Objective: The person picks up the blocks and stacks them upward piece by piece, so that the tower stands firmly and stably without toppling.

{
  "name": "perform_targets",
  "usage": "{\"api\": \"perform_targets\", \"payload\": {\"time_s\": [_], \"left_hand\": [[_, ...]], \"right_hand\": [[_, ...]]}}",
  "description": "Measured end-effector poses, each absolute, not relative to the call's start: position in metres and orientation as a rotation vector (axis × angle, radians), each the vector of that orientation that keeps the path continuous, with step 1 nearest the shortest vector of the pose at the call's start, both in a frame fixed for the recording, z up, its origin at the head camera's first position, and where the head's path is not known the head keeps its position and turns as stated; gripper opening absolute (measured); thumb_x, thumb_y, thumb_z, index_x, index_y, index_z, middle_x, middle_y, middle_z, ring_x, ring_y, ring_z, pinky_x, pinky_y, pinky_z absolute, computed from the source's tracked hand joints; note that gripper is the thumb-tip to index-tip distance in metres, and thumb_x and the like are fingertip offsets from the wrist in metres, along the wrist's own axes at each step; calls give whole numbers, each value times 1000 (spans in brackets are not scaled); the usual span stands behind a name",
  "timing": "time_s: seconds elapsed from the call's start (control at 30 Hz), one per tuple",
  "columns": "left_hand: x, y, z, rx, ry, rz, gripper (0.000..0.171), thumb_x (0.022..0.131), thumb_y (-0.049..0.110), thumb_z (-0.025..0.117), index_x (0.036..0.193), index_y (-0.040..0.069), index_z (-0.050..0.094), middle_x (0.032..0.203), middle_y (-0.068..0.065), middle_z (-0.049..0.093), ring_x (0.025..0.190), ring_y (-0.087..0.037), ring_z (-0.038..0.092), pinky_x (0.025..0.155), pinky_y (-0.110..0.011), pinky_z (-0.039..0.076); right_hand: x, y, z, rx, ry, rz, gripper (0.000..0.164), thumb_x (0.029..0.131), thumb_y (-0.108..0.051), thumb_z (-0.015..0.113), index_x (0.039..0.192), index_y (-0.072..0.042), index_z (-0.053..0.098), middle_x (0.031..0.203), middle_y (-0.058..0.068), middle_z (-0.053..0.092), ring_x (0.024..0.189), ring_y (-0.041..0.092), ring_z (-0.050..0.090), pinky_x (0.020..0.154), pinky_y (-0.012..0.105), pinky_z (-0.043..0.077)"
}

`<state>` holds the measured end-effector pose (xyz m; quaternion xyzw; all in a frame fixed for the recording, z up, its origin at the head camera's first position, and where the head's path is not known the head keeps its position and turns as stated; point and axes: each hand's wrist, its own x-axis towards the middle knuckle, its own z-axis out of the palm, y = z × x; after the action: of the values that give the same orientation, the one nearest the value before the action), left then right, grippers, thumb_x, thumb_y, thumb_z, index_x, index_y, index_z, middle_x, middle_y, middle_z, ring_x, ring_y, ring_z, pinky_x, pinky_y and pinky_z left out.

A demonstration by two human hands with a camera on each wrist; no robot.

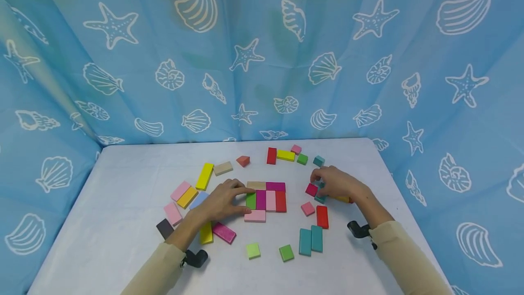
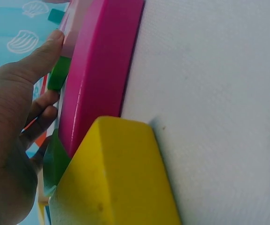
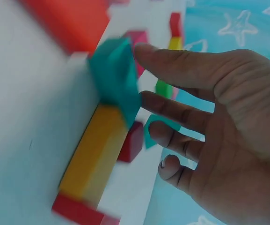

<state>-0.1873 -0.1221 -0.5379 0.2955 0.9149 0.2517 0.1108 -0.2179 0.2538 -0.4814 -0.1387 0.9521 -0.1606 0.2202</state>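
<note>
Here, nearest to us, a lime block [image 1: 253, 251] and a green block [image 1: 287, 253] lie flat on the white counter [image 1: 102, 204], with two teal slabs [image 1: 304, 242] side by side to their right. Farther in, the left hand [image 1: 221, 201] spans the left side of the block panel [image 1: 261, 199], its thumb and forefinger apart, the thumb at a pale pink block [image 1: 255, 216]. We judge that a light, steady brace here keeps the seams true; pressing sideways could skew the rows. To the right, the right hand [image 1: 335, 183] pinches a teal block [image 3: 113, 70] between thumb and forefinger, its other fingers spread; how firmly, we cannot tell. A crimson block [image 1: 312, 189] sits just beside it, and an orange block [image 3: 92, 154] adjoins it, the contact blurred. We would raise the teal block straight up before any sideways travel, lest it drag its neighbours, and keep its faces square for placing. Beyond, a red block [image 1: 271, 155] and a yellow block [image 1: 285, 155] lie before the curtain [image 1: 262, 85].
</note>
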Motion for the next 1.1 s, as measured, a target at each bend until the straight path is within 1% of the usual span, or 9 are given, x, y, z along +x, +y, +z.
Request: {"api": "perform_targets", "payload": {"time_s": [0.07,0.17,0.23,0.47,0.57,0.7,0.8,0.93,1.1], "left_hand": [[-187,-122,-538,866,2686,738,62,84,51,77,141,39,57,135,0,56,129,-21,47,108,-50,43],[-187,-122,-537,860,2685,730,61,85,52,76,141,40,57,135,0,56,130,-21,47,109,-50,41],[-188,-122,-537,855,2688,724,61,85,53,75,141,41,57,135,0,56,130,-21,46,110,-51,40],[-187,-122,-536,838,2692,723,60,85,53,75,141,41,56,135,1,55,130,-22,46,110,-51,41],[-186,-122,-538,841,2687,723,60,85,53,75,141,42,56,135,1,55,130,-22,46,109,-50,42],[-186,-121,-540,853,2673,724,60,85,54,74,142,42,56,136,1,55,130,-21,45,109,-49,42],[-185,-121,-540,856,2668,724,60,86,55,74,142,41,56,136,1,55,130,-21,45,109,-49,42],[-186,-121,-539,860,2678,717,60,86,54,74,142,41,56,136,1,55,130,-20,46,109,-48,42],[-187,-122,-539,864,2690,716,60,86,53,75,142,40,57,135,0,56,130,-21,46,109,-49,41]], "right_hand": [[-219,262,-484,-391,2633,-412,57,76,-22,89,126,-21,64,120,3,61,115,24,51,86,42,56],[-219,268,-486,-414,2622,-389,62,76,-23,90,131,-21,62,124,6,59,117,27,50,89,46,56],[-219,270,-486,-425,2619,-384,61,76,-23,89,131,-20,62,122,6,60,116,27,51,89,46,56],[-216,272,-490,-422,2665,-336,49,79,-26,88,123,-19,67,115,4,61,111,25,54,86,43,57],[-214,274,-492,-423,2674,-329,53,78,-27,88,126,-20,66,116,4,61,112,25,54,86,43,57],[-210,280,-492,-419,2624,-372,61,77,-22,88,133,-21,63,119,5,60,116,27,51,87,44,56],[-209,283,-491,-431,2581,-409,62,78,-15,86,135,-22,63,122,6,59,117,27,49,87,44,56],[-210,285,-490,-461,2584,-406,54,80,-15,85,129,-22,66,120,5,59,115,26,50,88,44,55],[-213,287,-492,-487,2608,-396,39,79,-20,87,112,-22,67,111,0,59,108,22,51,84,40,55]]}}
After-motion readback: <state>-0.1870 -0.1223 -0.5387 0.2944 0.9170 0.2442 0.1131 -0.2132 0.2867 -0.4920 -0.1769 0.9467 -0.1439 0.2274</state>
